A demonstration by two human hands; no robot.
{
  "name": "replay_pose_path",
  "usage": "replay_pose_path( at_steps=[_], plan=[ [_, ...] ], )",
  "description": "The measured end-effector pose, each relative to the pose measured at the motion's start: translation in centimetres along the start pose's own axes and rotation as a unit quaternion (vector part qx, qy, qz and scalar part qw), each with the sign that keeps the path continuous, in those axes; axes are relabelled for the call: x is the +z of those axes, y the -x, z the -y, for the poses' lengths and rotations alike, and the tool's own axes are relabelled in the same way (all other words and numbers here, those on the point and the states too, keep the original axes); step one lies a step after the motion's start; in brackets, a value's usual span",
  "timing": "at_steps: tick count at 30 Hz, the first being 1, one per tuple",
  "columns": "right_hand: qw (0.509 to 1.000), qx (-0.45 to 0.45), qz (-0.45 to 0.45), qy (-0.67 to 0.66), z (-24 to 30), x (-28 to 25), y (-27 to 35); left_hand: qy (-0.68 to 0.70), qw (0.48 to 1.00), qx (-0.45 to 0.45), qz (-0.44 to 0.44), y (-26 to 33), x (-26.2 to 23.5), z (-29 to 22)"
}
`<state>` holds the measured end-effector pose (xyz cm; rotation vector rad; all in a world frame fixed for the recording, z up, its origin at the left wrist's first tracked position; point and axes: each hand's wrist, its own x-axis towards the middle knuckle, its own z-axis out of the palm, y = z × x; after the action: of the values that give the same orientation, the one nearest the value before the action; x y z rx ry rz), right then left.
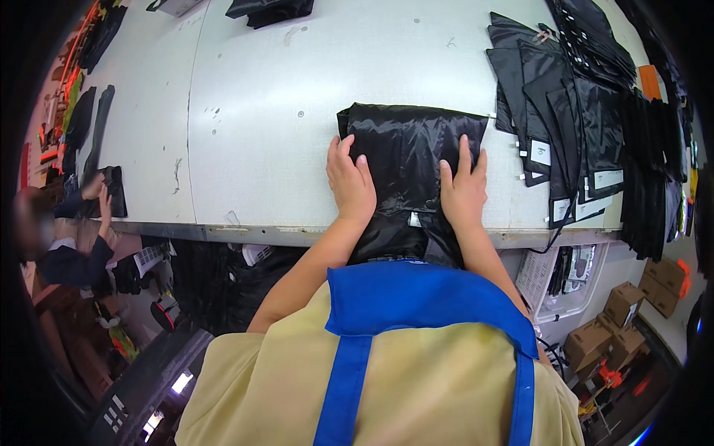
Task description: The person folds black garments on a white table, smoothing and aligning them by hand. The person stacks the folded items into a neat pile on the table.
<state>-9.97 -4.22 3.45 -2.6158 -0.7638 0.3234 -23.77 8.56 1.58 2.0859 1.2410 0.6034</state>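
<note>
A black shiny garment [405, 160], folded to a broad panel, lies on the white table in front of me. Its lower part hangs over the table's near edge, where a small white label shows. My left hand [351, 182] rests at the panel's left side, fingers stretched forward and the thumb on the cloth. On the right side my right hand [465, 189] lies with its fingers spread, two of them reaching up along the fabric. Neither hand grips the cloth.
Stacked black fabric pieces with white tags [565, 126] cover the table's right side. Another folded black bundle [271, 11] lies at the far edge. A co-worker [71, 230] handles black cloth at the left. Below the table are a white basket [537, 276] and cardboard boxes [595, 342].
</note>
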Motion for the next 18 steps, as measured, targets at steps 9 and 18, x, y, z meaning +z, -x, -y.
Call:
replay_pose_path(
  at_steps=[9, 18],
  plan=[
    [0.795, 0.230, 0.262, -0.496, -3.3, -4.0, -0.2, 0.416, 0.784, -0.366, 0.279, 0.4, -4.1, 1.4],
    [0.898, -0.041, 0.267, -0.349, -0.2, -12.4, -10.4, 0.510, 0.759, -0.234, 0.332, -3.3, -6.2, -7.0]
  ],
)
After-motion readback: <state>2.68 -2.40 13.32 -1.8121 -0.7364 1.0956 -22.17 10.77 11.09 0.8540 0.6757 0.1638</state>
